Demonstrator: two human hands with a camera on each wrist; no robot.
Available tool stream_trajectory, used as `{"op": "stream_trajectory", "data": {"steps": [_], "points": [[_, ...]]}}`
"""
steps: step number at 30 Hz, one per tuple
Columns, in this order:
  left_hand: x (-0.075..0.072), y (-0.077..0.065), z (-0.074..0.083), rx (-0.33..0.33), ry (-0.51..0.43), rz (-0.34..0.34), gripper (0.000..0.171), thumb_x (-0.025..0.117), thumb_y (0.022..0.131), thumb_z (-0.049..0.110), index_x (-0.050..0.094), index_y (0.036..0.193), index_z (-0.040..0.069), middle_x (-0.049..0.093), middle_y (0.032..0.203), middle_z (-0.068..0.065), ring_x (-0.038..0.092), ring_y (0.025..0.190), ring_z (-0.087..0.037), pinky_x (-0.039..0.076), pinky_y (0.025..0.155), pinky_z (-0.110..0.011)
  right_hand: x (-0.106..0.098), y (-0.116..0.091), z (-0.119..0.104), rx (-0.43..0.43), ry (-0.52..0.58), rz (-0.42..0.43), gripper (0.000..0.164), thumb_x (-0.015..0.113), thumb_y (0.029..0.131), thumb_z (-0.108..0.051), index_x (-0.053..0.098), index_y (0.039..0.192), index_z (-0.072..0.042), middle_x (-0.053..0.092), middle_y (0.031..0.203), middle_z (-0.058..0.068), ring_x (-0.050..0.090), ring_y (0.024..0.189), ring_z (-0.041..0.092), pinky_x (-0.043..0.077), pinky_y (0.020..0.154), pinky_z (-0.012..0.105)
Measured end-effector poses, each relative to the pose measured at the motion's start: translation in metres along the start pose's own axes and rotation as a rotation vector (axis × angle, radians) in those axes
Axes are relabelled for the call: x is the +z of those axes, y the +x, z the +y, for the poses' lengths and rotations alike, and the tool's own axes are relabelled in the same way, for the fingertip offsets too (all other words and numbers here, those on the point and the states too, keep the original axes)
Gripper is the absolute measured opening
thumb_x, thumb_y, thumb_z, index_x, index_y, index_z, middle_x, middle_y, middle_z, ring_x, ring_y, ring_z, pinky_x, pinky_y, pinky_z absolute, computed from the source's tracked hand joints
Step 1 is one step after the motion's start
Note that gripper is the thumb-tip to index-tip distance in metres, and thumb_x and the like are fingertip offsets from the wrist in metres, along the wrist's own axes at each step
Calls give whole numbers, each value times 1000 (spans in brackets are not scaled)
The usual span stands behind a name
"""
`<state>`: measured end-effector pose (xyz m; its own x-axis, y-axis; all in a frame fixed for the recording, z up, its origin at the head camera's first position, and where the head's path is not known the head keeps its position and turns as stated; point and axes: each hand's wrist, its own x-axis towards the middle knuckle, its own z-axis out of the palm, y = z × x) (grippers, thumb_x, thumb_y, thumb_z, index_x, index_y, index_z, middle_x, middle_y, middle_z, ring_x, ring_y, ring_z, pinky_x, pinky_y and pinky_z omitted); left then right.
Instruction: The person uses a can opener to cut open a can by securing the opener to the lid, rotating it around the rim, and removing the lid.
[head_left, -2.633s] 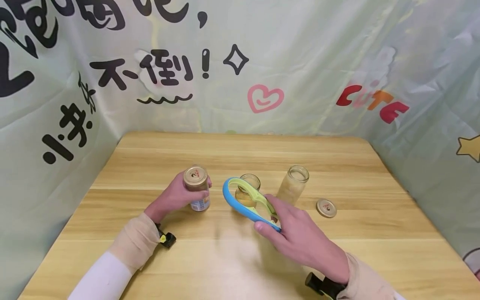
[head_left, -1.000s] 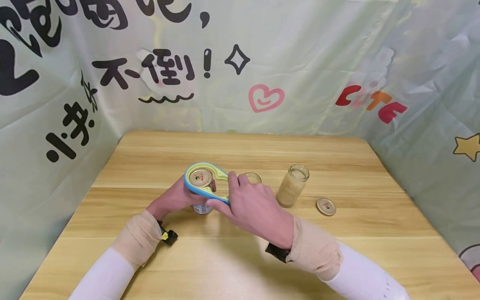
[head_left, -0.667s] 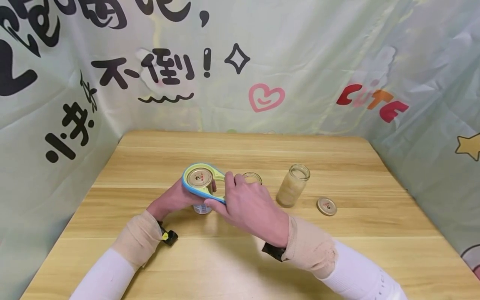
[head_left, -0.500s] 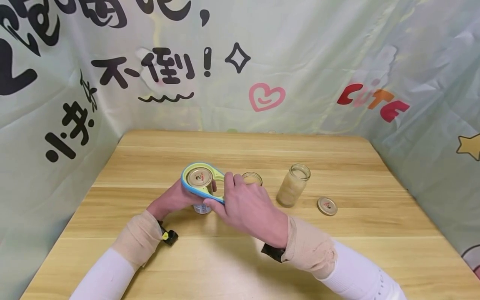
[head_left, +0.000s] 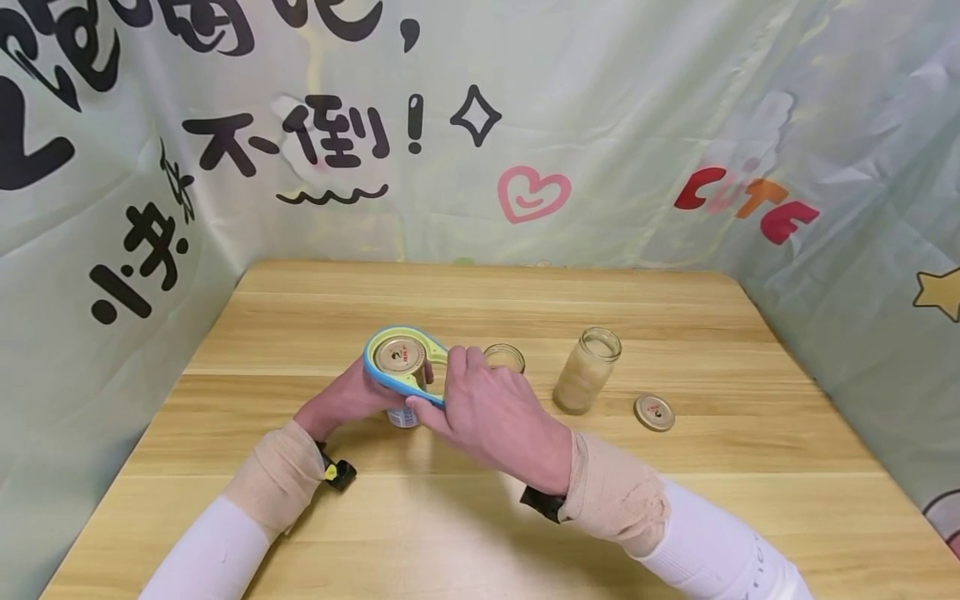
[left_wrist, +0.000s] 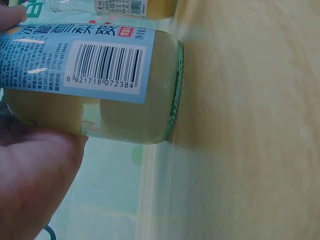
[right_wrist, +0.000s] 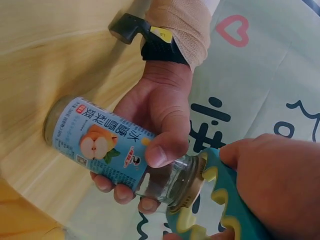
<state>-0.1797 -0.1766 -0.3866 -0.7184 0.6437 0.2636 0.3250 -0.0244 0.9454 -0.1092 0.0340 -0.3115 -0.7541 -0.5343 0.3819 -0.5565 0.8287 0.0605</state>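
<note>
My left hand (head_left: 347, 398) grips a glass juice bottle (right_wrist: 100, 142) with a blue pear label, upright on the table. Its thumb and fingers wrap the upper body, as the right wrist view shows. Around the bottle's gold lid (head_left: 400, 356) sits the loop of a blue and yellow-green jar opener (head_left: 431, 345), toothed on the inside. My right hand (head_left: 506, 421) holds the opener's handles, which its fingers mostly hide. In the left wrist view the bottle's barcode label (left_wrist: 105, 65) and base show at the tabletop.
Just behind my right hand stands an uncapped glass bottle (head_left: 504, 357), partly covered. Farther right is a taller-looking uncapped bottle (head_left: 585, 375), with a loose gold lid (head_left: 654, 412) lying beside it. Printed cloth (head_left: 637, 100) encloses the wooden table (head_left: 465, 533) at the back and sides.
My right hand has carried the jar opener leftward and its loop now surrounds the lid. Over the last second that hand has shifted only slightly left; my left hand has stayed on the bottle.
</note>
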Motion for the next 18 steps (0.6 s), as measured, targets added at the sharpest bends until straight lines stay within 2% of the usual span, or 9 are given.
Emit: {"op": "stream_trajectory", "data": {"steps": [5,12,15,18], "points": [[1,0,5,-4,-13,-2,47,73,80,-3,48,120,-4,60,106,-23,56,100,-40,46,94,-41,1,1,1,0,-15,14,61,40,91,-69,43,78,-10,36,60,-3,34,39,12,29,33,24],[4,2,16,-28,49,41,49,77,77,1,50,118,-3,60,101,-21,59,93,-26,48,89,-39,0,2,1,-28,-56,49,59,42,92,-66,45,78,-9,34,58,-3,32,39,12,32,33,25],[5,2,16,-27,41,41,50,78,76,2,50,117,-3,61,100,-21,59,92,-24,48,88,-39,-1,2,2,-38,-65,57,60,44,91,-66,47,80,-8,34,58,-3,33,39,12,32,33,25],[5,3,15,-8,22,27,52,78,76,1,48,119,-3,59,100,-27,59,91,-25,49,86,-42,-2,2,2,-42,-72,54,61,44,91,-66,49,83,-6,35,60,-3,34,40,12,34,33,26]]}}
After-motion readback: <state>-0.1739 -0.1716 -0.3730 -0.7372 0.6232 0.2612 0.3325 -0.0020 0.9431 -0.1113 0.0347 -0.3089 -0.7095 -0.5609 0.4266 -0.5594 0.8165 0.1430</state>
